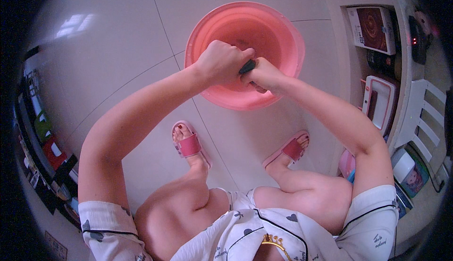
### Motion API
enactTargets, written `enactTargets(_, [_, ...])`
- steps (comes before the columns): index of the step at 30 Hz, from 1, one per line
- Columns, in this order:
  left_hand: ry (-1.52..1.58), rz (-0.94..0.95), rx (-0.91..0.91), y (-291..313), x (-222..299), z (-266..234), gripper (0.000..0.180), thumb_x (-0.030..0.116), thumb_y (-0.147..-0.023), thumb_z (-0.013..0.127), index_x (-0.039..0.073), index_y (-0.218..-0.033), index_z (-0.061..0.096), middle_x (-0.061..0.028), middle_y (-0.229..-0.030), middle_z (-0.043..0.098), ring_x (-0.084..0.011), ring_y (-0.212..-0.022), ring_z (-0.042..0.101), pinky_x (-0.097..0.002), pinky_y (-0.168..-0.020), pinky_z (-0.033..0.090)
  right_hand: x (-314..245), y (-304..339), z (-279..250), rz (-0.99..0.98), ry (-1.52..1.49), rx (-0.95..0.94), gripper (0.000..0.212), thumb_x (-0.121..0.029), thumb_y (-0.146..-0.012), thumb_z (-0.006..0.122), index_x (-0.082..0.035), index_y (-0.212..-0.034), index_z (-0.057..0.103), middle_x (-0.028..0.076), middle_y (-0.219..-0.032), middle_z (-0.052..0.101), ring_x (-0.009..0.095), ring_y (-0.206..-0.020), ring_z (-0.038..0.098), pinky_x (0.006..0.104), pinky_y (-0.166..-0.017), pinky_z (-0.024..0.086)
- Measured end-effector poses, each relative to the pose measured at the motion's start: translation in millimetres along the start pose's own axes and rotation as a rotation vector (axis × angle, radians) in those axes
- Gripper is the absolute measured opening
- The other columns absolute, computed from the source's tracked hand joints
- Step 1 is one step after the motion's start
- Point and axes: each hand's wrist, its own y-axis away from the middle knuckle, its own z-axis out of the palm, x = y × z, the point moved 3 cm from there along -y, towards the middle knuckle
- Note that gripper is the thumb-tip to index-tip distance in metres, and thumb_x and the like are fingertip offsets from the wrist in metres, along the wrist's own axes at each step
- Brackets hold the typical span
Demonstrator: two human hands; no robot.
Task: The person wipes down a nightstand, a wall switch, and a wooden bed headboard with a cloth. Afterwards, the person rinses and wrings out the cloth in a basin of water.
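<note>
Over a round pink basin (pixel 198 79) on the floor, both my hands are closed and meet close together. My left hand (pixel 224 63) is a fist, knuckles up. My right hand (pixel 264 77) curls its fingers beside it, a little nearer to me. Between the two fists a small dark, blackish-green piece (pixel 247 66) shows, gripped by both. The fingers hide the rest of it, so I cannot tell its kind. The basin seems to hold water, with a dim dark patch below my hands.
My feet in pink slippers (pixel 189 145) stand on pale floor tiles (pixel 127 53), on the near side of the basin. Along the right runs a white shelf (pixel 337 39) with boxes and a pink-and-white tray (pixel 379 101). Assorted items (pixel 52 148) line the left edge.
</note>
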Motion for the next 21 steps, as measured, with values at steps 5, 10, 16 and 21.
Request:
enactTargets(5, [-0.090,0.120,0.028,-3,-9,1,0.026,0.024,-0.078,0.060,0.015,-0.102,0.054,-0.0080,-0.071,0.067,-0.0256,-0.067,0.068,-0.0398,-0.054,0.052,-3,6,12,0.069,-0.308,0.049,0.013,0.001,-0.070,0.054,-0.009,-0.075,0.049,-0.004,-0.055,0.034,0.007,-0.042,0.027,0.0258,-0.039,0.017])
enactTargets(10, [-0.091,0.114,0.056,-2,-12,5,0.028,0.025,-0.078,0.060,0.015,-0.104,0.054,-0.0068,-0.071,0.066,-0.0265,-0.067,0.067,-0.0399,-0.055,0.052,-3,8,14,0.109,-0.375,-0.007,0.013,0.000,-0.071,0.054,-0.009,-0.080,0.050,-0.004,-0.056,0.036,0.006,-0.042,0.028,0.0253,-0.040,0.018])
enactTargets(16, [0.242,-0.159,0.055,27,-6,-1,0.035,0.017,-0.073,0.064,0.012,-0.107,0.056,-0.0124,-0.085,0.065,-0.0321,-0.079,0.065,-0.0447,-0.065,0.051,-12,24,3,-0.298,0.135,0.038,0.034,-0.002,-0.071,0.059,-0.004,-0.103,0.048,0.008,-0.080,0.052,0.020,-0.064,0.051,0.0323,-0.057,0.039])
enactTargets(21, [0.108,-0.230,0.240,62,-2,-10,0.042,0.017,-0.063,0.075,0.013,-0.102,0.062,-0.0118,-0.116,0.055,-0.0338,-0.115,0.049,-0.0456,-0.093,0.043,-16,44,-17,-0.649,0.965,0.461,0.056,-0.002,-0.069,0.066,-0.003,-0.120,0.042,0.023,-0.103,0.059,0.036,-0.099,0.060,0.0420,-0.085,0.048])
